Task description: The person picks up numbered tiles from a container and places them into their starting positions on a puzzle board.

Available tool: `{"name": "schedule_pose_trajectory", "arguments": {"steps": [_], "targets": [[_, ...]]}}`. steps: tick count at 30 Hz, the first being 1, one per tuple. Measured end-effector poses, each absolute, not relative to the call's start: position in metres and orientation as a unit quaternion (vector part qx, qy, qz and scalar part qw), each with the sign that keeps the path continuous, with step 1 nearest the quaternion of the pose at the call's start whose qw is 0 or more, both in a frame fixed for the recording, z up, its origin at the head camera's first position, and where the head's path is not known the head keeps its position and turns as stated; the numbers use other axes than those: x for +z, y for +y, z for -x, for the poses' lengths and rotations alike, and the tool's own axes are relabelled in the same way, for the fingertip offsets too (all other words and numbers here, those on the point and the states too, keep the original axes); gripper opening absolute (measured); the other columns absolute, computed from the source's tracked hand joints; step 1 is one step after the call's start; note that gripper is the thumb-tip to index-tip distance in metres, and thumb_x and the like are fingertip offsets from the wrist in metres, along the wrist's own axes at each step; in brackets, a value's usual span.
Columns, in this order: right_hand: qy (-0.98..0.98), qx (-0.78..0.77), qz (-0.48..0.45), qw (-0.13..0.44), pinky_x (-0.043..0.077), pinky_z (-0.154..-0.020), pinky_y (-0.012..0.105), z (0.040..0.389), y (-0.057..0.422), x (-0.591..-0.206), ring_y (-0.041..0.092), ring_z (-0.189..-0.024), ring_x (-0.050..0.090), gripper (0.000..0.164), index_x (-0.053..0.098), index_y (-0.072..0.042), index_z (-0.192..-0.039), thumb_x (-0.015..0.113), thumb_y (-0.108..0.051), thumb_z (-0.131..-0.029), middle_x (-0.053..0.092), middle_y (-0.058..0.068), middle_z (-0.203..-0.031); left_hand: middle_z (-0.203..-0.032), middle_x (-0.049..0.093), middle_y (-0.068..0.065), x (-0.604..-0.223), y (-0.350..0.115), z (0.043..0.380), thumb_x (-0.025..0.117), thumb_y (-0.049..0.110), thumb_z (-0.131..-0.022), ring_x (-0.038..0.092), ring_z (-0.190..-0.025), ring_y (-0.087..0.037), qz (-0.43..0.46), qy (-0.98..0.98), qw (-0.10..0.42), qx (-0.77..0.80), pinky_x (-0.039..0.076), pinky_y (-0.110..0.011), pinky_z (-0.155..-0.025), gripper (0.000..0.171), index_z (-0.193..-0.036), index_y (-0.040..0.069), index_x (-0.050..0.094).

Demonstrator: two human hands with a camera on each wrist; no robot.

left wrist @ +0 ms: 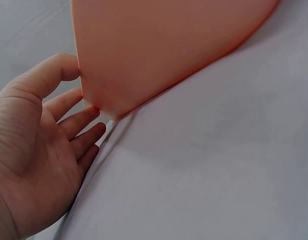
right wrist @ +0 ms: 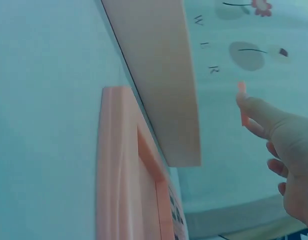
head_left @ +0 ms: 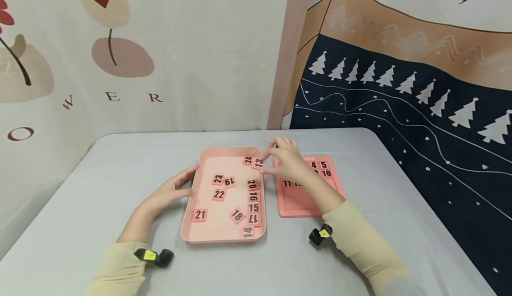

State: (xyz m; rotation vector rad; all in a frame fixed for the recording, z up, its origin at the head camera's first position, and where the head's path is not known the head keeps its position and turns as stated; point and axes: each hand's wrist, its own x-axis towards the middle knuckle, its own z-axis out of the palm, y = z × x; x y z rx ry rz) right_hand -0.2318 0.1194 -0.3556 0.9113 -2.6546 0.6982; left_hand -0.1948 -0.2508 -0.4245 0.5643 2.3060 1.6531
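Note:
Between thumb and index finger, my right hand [head_left: 289,159] pinches a pink number tile [head_left: 258,163] marked 13, over the far right corner of a pale pink tray [head_left: 222,242]. The right wrist view shows the pinched tile [right wrist: 244,112] edge-on, raised above the tray rim. My left hand [head_left: 170,193] rests against the tray's left side with fingers spread; in the left wrist view its thumb and fingertips touch the tray's outer wall [left wrist: 169,45]. Several tiles lie in the tray, such as 24 [head_left: 248,160], 22 [head_left: 218,194], 21 [head_left: 200,215] and 14 [head_left: 247,232].
Right of the tray lies a darker pink number board [head_left: 298,205] with tiles in its upper rows, 5 [head_left: 324,165] and 10 [head_left: 326,173] among them. My right forearm passes over part of it. The table has a pale cloth [head_left: 132,162], with printed curtains behind.

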Motion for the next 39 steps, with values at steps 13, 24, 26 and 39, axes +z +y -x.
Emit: {"name": "schedule_pose_trajectory", "arguments": {"steps": [13,24,26,39], "targets": [[-0.926,0.260,-0.160,0.222,0.025,-0.080,0.044,0.185,0.180,-0.362,0.026,-0.097,0.039,0.032,0.073,-0.011,-0.086,0.087,-0.033,-0.068,0.047,0.003,-0.101,-0.155,0.021,-0.017,-0.425,-0.252,0.197,0.065,0.011,-0.089,0.014,-0.142,-0.037,-0.194,0.791,0.126,0.567,0.008,-0.057,-0.112,0.075,-0.152,0.006,0.024],[-0.942,0.243,-0.082,0.214,0.026,-0.077,0.046,0.167,0.204,-0.378,0.030,-0.096,0.041,0.039,0.071,-0.005,-0.085,0.086,-0.037,-0.068,0.052,0.012,-0.106,-0.156,0.022,-0.015,-0.426,-0.251,0.196,0.066,0.013,-0.090,0.013,-0.142,-0.036,-0.191,0.792,0.128,0.566,0.008,-0.056,-0.112,0.075,-0.152,0.008,0.025],[-0.948,0.235,-0.069,0.204,0.027,-0.077,0.047,0.164,0.206,-0.381,0.031,-0.097,0.041,0.041,0.071,-0.005,-0.082,0.085,-0.041,-0.068,0.053,0.015,-0.108,-0.156,0.022,-0.015,-0.426,-0.251,0.196,0.066,0.013,-0.089,0.013,-0.142,-0.036,-0.190,0.792,0.129,0.566,0.008,-0.056,-0.112,0.075,-0.152,0.008,0.025],[-0.966,0.193,-0.033,0.166,0.030,-0.077,0.045,0.164,0.206,-0.404,0.031,-0.094,0.042,0.035,0.067,-0.010,-0.070,0.085,-0.040,-0.066,0.055,0.014,-0.104,-0.156,0.021,-0.015,-0.424,-0.251,0.196,0.065,0.013,-0.090,0.013,-0.142,-0.036,-0.188,0.792,0.130,0.567,0.008,-0.057,-0.112,0.075,-0.152,0.008,0.024]]}}
